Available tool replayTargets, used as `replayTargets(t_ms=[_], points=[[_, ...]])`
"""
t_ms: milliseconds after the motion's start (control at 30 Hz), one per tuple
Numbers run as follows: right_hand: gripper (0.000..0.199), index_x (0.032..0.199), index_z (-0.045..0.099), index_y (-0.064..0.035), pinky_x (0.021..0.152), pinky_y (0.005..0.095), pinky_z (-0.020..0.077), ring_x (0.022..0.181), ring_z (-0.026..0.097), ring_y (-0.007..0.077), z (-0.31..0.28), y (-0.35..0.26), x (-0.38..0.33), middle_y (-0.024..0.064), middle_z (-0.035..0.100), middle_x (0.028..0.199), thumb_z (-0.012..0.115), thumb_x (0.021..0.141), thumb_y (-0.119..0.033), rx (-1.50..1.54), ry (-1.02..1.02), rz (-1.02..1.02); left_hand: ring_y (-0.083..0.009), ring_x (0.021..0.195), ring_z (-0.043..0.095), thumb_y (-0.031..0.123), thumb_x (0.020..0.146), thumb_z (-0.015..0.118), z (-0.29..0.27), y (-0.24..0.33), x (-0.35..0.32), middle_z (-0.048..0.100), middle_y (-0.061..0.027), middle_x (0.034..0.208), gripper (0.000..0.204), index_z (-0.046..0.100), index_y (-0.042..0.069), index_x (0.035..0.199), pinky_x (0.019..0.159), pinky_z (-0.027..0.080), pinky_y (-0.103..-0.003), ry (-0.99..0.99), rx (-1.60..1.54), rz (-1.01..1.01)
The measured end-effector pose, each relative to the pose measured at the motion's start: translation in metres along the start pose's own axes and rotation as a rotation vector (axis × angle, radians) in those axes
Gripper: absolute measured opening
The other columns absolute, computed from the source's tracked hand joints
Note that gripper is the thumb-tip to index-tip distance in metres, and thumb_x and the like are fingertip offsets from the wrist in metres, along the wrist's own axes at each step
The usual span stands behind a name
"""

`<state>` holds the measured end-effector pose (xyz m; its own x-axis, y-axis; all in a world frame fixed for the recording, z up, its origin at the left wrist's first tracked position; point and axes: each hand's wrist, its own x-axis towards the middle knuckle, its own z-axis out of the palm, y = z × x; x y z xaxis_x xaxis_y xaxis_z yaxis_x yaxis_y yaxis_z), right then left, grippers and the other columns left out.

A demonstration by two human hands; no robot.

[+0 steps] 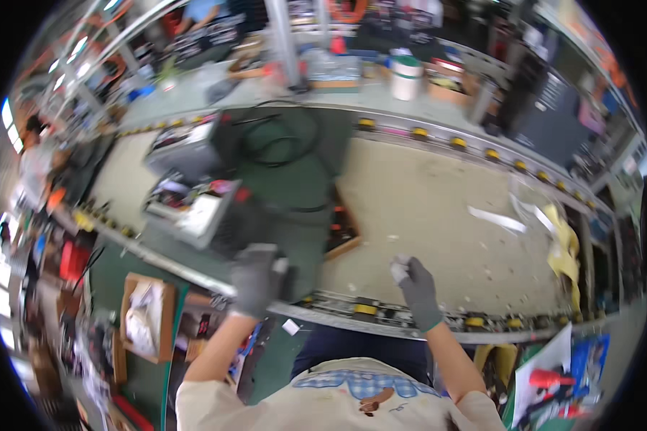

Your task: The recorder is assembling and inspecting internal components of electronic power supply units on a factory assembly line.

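Observation:
Both my hands wear grey gloves. My left hand [256, 281] is over the near edge of a dark green mat [284, 187], close to an open grey metal case [198, 219] with wires and parts inside. Motion blur hides how its fingers are set. Above the beige conveyor belt [438, 194], my right hand [418, 291] has its fingers curled together, with a pale patch at the tips; whether that is a small thing or the glove, I cannot make out. A cardboard box [346, 223] with dark parts sits between the mat and the bare belt. A black cable [277, 129] lies looped on the mat.
Another metal case [187, 147] stands farther back on the mat. White strips [497, 219] and yellow material [564, 258] lie at the belt's right end. Roller rails [366, 309] edge the belt. A carton [148, 316] is at lower left. A person [39, 169] is at far left.

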<state>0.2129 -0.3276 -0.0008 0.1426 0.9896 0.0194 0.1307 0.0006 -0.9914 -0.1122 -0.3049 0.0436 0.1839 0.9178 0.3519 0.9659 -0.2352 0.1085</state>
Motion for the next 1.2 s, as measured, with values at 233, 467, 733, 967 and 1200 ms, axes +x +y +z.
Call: replayTargets(t_ms=[233,467,733,967,1200], points=[[0.044,0.112,0.052,0.0009,0.079,0.0310,0.0496,0.090,0.062,0.0191,0.034,0.012,0.028,0.0097,0.063,0.097,0.068,0.084,-0.029,-0.035,-0.172,0.388,-0.0364,0.106,0.057,0.039,0.089,0.051,0.031,0.072,-0.026,0.056,-0.0243,0.117,0.053,0.053,-0.005,0.117,0.094,0.043,-0.044,-0.011,0.024,0.178],[0.046,0.118,0.055,0.0062,0.079,0.0315,0.0489,0.093,0.059,0.0191,0.003,0.000,0.007,0.0141,0.063,0.107,0.066,0.082,-0.019,0.276,-0.203,0.477,-0.0393,0.107,0.056,0.042,0.090,0.048,0.054,0.140,-0.033,0.055,-0.0282,0.117,0.058,0.051,-0.009,0.118,0.096,0.041,-0.048,-0.021,-0.084,0.232],[0.046,0.119,0.055,0.0044,0.083,0.0305,0.0470,0.092,0.059,0.0198,-0.123,0.018,-0.018,0.0120,0.063,0.108,0.066,0.082,-0.020,0.244,-0.072,0.449,-0.0234,0.087,0.065,0.027,0.086,0.062,-0.006,0.145,-0.044,0.066,-0.0060,0.091,0.022,0.066,0.013,0.102,0.080,0.052,-0.037,0.043,-0.912,0.620],[0.055,0.130,0.048,-0.0021,0.089,0.0311,0.0442,0.106,0.056,0.0231,-0.206,-0.025,-0.024,0.0156,0.055,0.125,0.061,0.087,-0.034,-0.713,0.409,0.041,-0.0271,0.108,0.054,0.024,0.091,0.054,-0.010,0.035,0.039,0.055,-0.0189,0.118,0.042,0.049,-0.002,0.123,0.094,0.041,-0.036,0.590,-0.912,-0.296],[0.070,0.146,0.024,-0.0032,0.102,0.0311,0.0357,0.121,0.045,0.0180,-0.159,-0.115,-0.013,0.0123,0.045,0.135,0.056,0.087,-0.022,0.098,0.070,0.174,-0.0219,0.110,0.050,0.046,0.085,0.063,0.055,0.070,0.170,0.052,-0.0145,0.124,0.074,0.031,0.010,0.141,0.097,0.038,-0.034,0.154,-1.339,-0.307]])
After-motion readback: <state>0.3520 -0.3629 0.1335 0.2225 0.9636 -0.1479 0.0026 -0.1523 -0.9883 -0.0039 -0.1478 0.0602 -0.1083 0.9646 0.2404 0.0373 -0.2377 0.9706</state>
